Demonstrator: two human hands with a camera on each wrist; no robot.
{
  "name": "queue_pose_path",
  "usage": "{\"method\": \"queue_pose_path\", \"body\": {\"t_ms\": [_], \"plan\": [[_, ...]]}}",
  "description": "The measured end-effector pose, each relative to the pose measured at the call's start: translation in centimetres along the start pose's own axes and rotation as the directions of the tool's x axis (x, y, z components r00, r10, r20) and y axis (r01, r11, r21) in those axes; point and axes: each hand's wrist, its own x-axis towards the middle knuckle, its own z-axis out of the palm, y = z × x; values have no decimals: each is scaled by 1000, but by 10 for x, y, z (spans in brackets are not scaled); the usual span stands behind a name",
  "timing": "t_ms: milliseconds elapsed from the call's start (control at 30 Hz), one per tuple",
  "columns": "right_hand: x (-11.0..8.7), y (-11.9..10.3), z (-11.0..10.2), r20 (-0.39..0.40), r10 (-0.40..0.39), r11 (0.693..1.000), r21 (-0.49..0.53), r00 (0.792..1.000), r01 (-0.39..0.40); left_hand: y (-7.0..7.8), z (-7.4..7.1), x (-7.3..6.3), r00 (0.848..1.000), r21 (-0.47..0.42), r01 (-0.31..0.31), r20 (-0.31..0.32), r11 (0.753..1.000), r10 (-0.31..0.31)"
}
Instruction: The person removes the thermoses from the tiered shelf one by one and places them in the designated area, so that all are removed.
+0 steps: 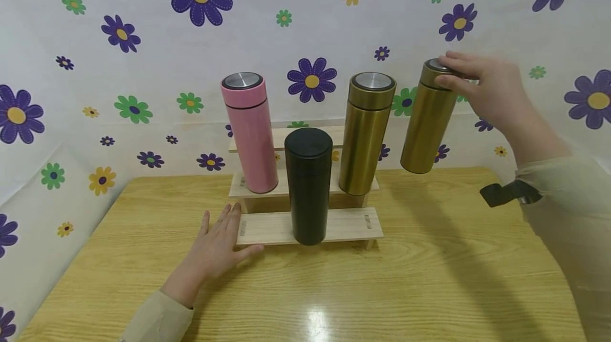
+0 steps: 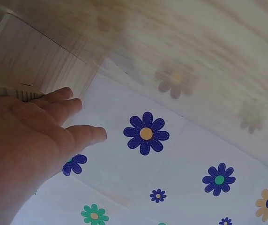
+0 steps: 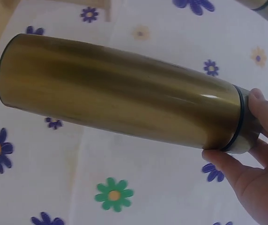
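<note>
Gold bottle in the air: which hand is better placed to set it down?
Probably the right hand: it grips the raised gold bottle by its lid. The left hand rests by the wooden stand, away from that bottle.

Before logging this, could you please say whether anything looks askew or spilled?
Nothing stands out: the pink flask, black flask and gold flask stand upright on the rack; the right hand holds a second gold flask; no spill shows.

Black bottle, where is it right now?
In the head view, the black bottle stands near the middle on the wooden front step, to the right of the left hand.
</note>
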Motion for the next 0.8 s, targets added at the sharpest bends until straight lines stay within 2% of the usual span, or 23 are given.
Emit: {"method": "queue_pose_path", "body": {"t_ms": [233,467,800], "plan": [[-22,30,10,-6,44,999,-15,999,-44,0,1,0,1000,14,0,-2,1000,0],[-42,53,17,-59,49,997,-62,997,-52,0,2,0,1000,-5,-3,-10,1000,3],[-60,79,25,-136,72,996,-43,988,-79,-1,2,0,1000,1,-1,-15,1000,1]]}}
